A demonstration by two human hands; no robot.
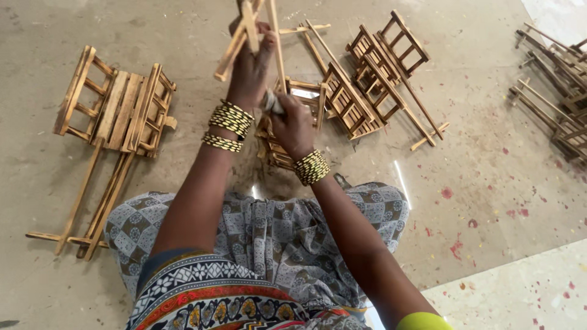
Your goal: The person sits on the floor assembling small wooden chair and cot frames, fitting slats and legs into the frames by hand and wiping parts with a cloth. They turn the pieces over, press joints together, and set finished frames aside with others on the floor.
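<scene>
Wooden frame (254, 33) pieces rise from your left hand (249, 70) at 12 o'clock, and their tops are cut off by the upper edge of the view, so you cannot see how the slats join above. Your left fingers are wrapped tight around the lower slats. Your right hand (292, 125), just below and toward 1 o'clock of the left, has its fingers closed on a small pale cloth (272, 102) pressed against one thin slat; the fingertips themselves are hidden behind the cloth. Beaded bangles (230, 119) circle both wrists.

Behind your hands a small slatted rack (287, 122) on the floor (489, 122) is mostly covered by your right hand. At 9 o'clock lies a folded wooden stand (113, 122) with long legs reaching toward 7 o'clock. At 1 o'clock more stands (373, 79) lie in a tangle, hard to separate. At 3 o'clock another heap (559, 91) is cut by the right edge. Your patterned skirt (269, 238) fills 6 o'clock.
</scene>
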